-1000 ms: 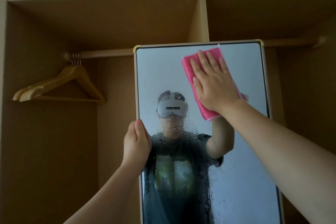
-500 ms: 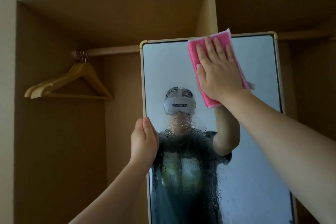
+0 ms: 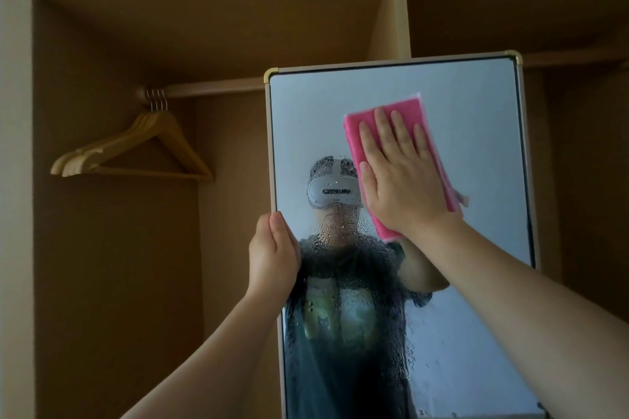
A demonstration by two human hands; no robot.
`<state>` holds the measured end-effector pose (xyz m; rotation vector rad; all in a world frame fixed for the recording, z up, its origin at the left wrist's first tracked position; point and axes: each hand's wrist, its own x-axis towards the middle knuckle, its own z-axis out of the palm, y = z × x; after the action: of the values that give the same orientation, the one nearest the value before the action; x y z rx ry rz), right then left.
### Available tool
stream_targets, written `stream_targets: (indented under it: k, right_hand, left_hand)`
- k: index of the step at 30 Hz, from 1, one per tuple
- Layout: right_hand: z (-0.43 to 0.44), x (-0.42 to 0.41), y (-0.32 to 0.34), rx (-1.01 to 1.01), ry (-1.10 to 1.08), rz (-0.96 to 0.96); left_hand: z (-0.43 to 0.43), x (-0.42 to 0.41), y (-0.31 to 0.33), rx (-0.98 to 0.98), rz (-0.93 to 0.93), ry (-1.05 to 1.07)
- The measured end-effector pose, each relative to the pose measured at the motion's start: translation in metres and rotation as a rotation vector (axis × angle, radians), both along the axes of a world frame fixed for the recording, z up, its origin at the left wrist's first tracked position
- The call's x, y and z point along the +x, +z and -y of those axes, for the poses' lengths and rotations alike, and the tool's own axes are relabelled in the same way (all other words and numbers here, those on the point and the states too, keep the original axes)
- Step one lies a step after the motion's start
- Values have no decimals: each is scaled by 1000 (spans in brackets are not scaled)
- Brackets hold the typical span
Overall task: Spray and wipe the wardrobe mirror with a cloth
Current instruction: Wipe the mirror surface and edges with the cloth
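Observation:
A tall mirror (image 3: 476, 105) with a pale frame and gold corners stands upright in front of an open wardrobe. Spray droplets cover its middle and lower glass; the upper glass looks dry. My right hand (image 3: 398, 177) lies flat with straight fingers on a folded pink cloth (image 3: 354, 139), pressing it against the upper middle of the glass. My left hand (image 3: 272, 255) grips the mirror's left frame edge at mid height, thumb on the front. No spray bottle is in view.
Several wooden hangers (image 3: 136, 150) hang on the wardrobe rail (image 3: 211, 88) to the left of the mirror. A vertical wooden divider (image 3: 394, 10) stands behind the mirror's top. The wardrobe's left compartment holds nothing else.
My right hand has slid the pink cloth down from the mirror's top edge to the upper middle of the glass. My left hand keeps its grip on the frame.

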<state>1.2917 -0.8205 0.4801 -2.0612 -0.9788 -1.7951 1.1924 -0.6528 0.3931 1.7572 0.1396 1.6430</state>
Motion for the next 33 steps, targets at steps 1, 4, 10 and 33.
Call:
stream_targets:
  k: [1, 4, 10, 33]
  right_hand:
    - [-1, -1, -6, -2, 7, 1]
    - [-4, -4, -25, -5, 29, 5]
    - [-11, -6, -61, -11, 61, 22]
    - [-17, -11, -34, -148, 80, 97]
  left_hand:
    - [0, 0, 0, -5, -3, -4]
    - [2, 0, 0, -12, 0, -6]
    - [4, 0, 1, -8, 34, -2]
    - [3, 1, -1, -27, 37, -17]
